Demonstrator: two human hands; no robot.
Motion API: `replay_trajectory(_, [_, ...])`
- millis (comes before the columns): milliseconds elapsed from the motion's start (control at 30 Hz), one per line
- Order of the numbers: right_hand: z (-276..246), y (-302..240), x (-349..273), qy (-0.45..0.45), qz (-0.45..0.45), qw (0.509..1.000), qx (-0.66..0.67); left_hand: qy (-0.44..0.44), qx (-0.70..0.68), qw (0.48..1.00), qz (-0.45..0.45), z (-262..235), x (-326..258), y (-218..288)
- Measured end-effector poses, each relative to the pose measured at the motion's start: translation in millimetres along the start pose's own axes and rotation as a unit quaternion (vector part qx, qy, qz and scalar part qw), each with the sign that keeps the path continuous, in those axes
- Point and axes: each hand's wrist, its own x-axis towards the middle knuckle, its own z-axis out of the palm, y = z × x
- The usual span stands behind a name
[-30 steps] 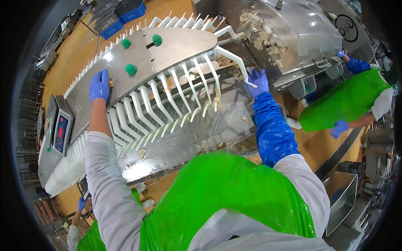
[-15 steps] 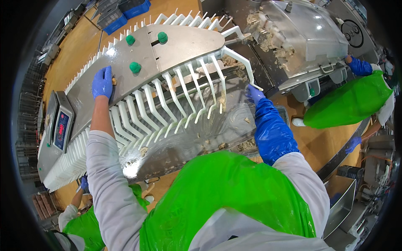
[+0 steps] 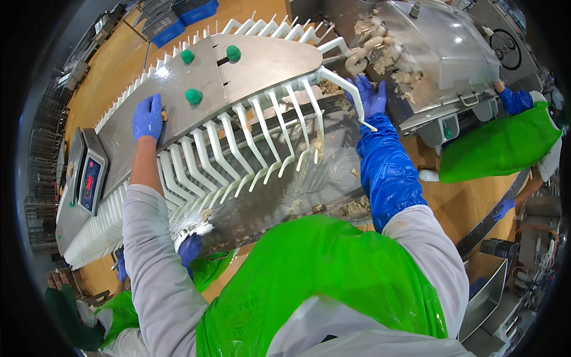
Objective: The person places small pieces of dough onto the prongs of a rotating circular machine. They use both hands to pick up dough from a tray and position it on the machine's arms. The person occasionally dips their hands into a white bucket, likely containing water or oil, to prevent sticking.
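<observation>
Pale sausage links [image 3: 357, 61] now out beside the white end hook [image 3: 340, 81]; right hand [image 3: 370, 97] has moved up just below, fingers spread, links in reach (left hand [image 3: 147, 117] flat on steel plate [image 3: 172, 89], gripping nothing)

Tan floor [image 3: 443, 208] spreads across a brightly lit workroom | blue and grey crates [image 3: 166, 28] sit at upper left | metal racks [image 3: 43, 149] line the far left | dark strip [image 3: 476, 237] crosses at right
</observation>
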Motion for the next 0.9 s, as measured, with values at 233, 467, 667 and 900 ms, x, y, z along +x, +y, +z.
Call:
replay_trajectory(233, [-54, 59, 20, -0.023, 0.142, 0.95, -0.276, -0.006, -0.01, 1.0, 0.003, 8, 8, 2])
replay_trajectory(467, [-158, 170, -77, -0.067, 0.269, 0.875, -0.397, 0.009, -0.003, 0.999, 0.038, 10, 16, 2])
replay_trajectory(667, [-134, 176, -140, -0.051, 0.398, 0.732, -0.55, -0.013, -0.021, 1.0, 0.003, 15, 10, -21])
replay_trajectory(900, [-181, 129, -208, -0.201, 0.247, 0.49, -0.812, -0.026, -0.02, 0.999, -0.021, 22, 21, -32])
